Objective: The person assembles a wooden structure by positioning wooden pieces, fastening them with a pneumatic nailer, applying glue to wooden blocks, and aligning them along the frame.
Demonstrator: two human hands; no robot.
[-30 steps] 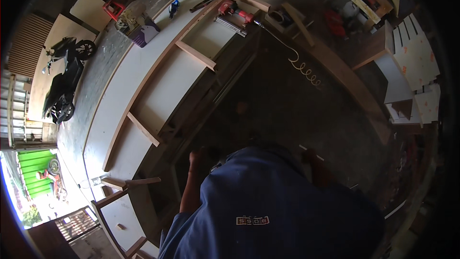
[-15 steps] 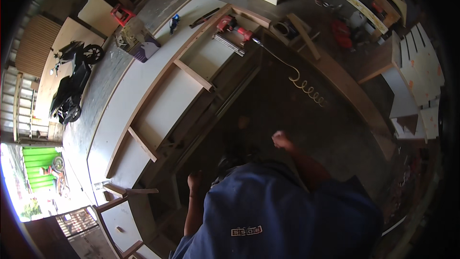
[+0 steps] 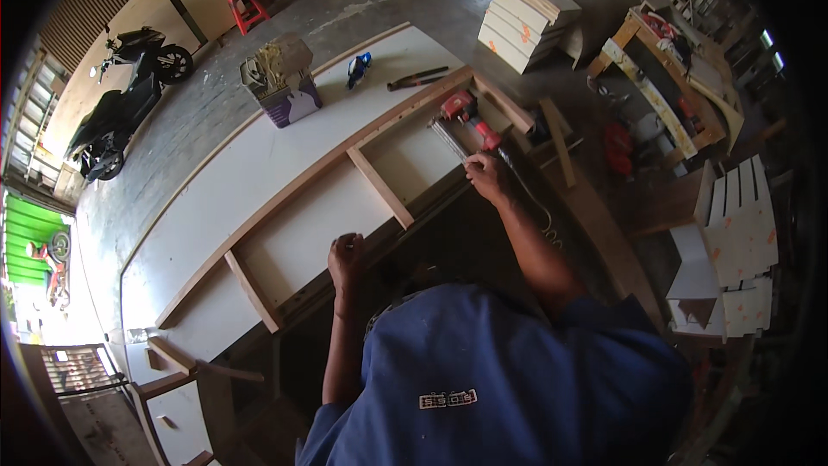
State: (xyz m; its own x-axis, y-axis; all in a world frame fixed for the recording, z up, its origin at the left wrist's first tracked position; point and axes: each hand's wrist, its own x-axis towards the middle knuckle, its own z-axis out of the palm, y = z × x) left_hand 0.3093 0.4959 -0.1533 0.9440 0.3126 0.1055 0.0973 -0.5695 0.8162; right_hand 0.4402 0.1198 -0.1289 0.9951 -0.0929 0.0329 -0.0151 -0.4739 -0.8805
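Right hand point(image 3: 487, 177) closed, reaching for the red nail gun point(image 3: 466, 116) on the cabinet frame point(image 3: 379, 185); left hand point(image 3: 347, 255) fisted on the frame's near edge; next needs a firm grip on the gun.

**One head-worn fisheye view, looking steeply down**

The scene is seen from above the person's head, facing down and forward. The blue-shirted torso point(image 3: 509, 380) is nearest, below both hands; beyond the right hand point(image 3: 487, 177), the white cabinet panel point(image 3: 259, 173) is viewed closely, its edges bent.
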